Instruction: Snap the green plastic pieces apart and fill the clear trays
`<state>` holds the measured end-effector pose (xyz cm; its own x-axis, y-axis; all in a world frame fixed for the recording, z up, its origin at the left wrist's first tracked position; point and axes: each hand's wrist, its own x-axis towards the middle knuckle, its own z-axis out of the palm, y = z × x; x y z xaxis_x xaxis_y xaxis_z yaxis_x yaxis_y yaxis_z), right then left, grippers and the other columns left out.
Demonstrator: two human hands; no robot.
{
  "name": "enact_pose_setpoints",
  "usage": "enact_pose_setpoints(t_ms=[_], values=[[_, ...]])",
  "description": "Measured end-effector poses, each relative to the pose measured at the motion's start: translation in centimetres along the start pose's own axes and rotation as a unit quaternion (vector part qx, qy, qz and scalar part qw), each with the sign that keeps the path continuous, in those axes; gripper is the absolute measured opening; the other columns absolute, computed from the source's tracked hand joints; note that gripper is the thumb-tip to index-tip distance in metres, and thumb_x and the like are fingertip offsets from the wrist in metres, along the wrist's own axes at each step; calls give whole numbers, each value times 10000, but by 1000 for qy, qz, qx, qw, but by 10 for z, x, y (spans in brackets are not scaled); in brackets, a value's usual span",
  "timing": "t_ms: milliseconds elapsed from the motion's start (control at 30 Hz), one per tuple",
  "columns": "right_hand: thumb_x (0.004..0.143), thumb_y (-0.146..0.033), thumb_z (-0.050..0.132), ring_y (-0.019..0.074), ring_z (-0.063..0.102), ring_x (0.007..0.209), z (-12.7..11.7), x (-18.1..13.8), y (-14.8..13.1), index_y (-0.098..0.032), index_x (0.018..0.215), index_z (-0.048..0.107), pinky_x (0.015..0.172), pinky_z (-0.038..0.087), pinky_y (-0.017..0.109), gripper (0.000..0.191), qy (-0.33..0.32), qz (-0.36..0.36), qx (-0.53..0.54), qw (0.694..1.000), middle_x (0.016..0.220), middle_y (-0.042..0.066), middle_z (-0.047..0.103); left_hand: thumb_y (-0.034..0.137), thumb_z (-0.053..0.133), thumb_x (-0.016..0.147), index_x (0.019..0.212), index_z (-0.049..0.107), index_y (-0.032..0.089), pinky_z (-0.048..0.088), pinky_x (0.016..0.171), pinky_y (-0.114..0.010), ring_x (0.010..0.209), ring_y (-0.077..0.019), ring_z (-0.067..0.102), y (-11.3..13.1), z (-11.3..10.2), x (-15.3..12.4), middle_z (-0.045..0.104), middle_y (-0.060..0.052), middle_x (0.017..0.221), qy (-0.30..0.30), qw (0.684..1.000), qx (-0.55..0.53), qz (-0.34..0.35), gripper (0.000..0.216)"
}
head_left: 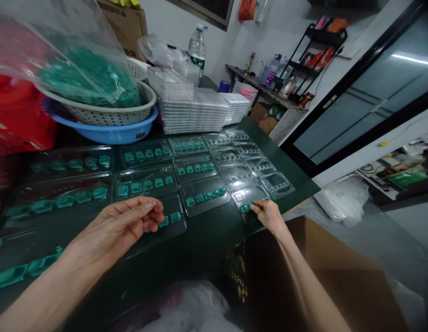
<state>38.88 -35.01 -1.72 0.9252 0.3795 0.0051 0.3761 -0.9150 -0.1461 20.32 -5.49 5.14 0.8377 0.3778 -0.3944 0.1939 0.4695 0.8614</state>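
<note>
My right hand (267, 214) reaches to a clear plastic tray (239, 197) near the table's front edge. Its fingertips are pinched at the small green translucent pieces (244, 209) in that tray's slots. My left hand (129, 219) hovers over another tray (181, 228), fingers curled together; what they hold, if anything, is hidden. Green pieces (175, 216) in this tray show beside the fingers. Further trays lie in rows on the dark green table (200, 240). Those at left and middle carry rows of green pieces, while several at right have bare slots (278, 185).
At the back stand stacked clear trays (193, 110), a basket (145, 99) with bagged green pieces (89, 76) in a blue basin (120, 133), and a red basket (23, 115). An open cardboard box (331, 272) sits below the table's right edge.
</note>
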Motion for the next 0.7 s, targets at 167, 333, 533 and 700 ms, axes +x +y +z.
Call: enact_pose_setpoints(t_ms=[167, 333, 533, 700], values=[[769, -348, 537, 201, 621, 654, -2, 2, -7, -213, 741, 689, 526, 371, 252, 205, -7, 50, -38, 998, 691, 60, 675, 253, 762, 549, 707, 676, 131, 482, 538, -241, 680, -193, 602, -4, -7, 5, 653, -75, 757, -3, 1000, 8, 7, 217], [755, -452, 543, 240, 631, 703, -2, 1, -8, -208, 713, 682, 525, 371, 271, 284, 2, 85, -61, 994, 716, 98, 675, 265, 736, 607, 723, 682, 145, 477, 537, -221, 696, -176, 593, -2, -14, 3, 642, -65, 754, -34, 999, 20, 12, 175], [739, -527, 533, 198, 628, 658, 2, 0, 9, -207, 761, 677, 540, 405, 250, 352, 23, 71, -7, 997, 687, 70, 673, 269, 769, 555, 713, 687, 135, 484, 534, -219, 685, -190, 598, 13, -21, -6, 651, -83, 744, 17, 999, 21, 21, 222], [791, -340, 464, 186, 631, 690, 10, 1, 15, -158, 936, 660, 654, 464, 272, 304, 89, -31, 69, 993, 814, 90, 687, 219, 698, 661, 778, 682, 127, 494, 557, -231, 713, -188, 595, 24, -35, -8, 649, -92, 793, 0, 998, 22, 54, 150]])
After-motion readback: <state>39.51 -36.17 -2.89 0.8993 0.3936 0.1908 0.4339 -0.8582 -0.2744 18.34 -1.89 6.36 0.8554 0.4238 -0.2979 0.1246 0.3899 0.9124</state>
